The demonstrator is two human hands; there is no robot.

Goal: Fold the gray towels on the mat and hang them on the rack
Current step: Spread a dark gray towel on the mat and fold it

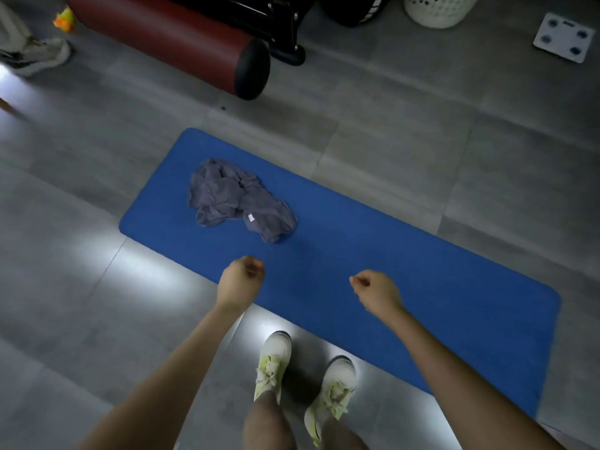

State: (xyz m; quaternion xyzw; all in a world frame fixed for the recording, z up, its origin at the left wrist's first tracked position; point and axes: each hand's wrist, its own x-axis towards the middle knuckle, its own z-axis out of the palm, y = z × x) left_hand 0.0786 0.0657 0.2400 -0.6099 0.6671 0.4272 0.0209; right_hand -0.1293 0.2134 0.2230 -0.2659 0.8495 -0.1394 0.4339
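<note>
A crumpled heap of gray towels (238, 200) lies on the left part of the blue mat (406, 254), a small white label showing on it. My left hand (242, 279) hovers over the mat's near edge, just below and in front of the heap, fingers curled into a fist and holding nothing. My right hand (378, 292) hangs over the middle of the mat, further right, also curled and empty. Neither hand touches the towels. No rack is in view.
My two feet in white and yellow shoes (305, 381) stand on the gray tiled floor by the mat's near edge. Behind the mat lie a dark red punching bag (168, 40), black equipment, a white basket (438, 9) and a white scale (564, 37). Another person's shoe (35, 55) is at far left.
</note>
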